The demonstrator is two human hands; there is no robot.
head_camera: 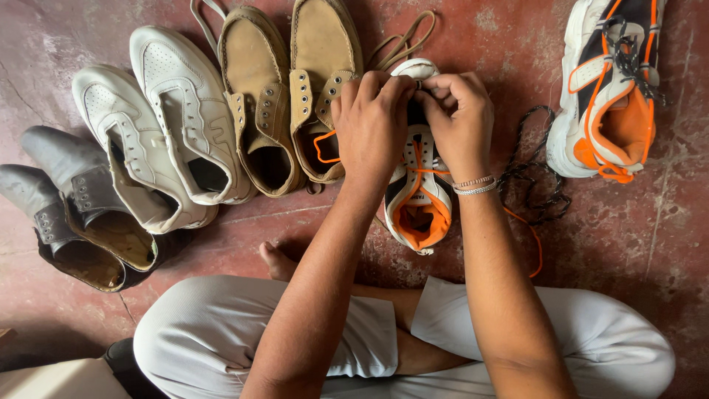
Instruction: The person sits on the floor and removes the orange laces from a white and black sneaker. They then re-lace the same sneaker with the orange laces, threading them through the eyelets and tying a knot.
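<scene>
Hands meet over the sneaker, which lies on the floor before the crossed legs, toe pointing away so its eyelets face up. Left hand and right hand pinch together at its toe end, seemingly on the orange lace. Its mate lies right; tan shoes left.

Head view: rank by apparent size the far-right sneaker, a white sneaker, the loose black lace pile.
1. White sneaker and far-right sneaker: too alike to rank, and the latter is cropped by the frame.
2. Black lace pile, clearly smallest.
</scene>
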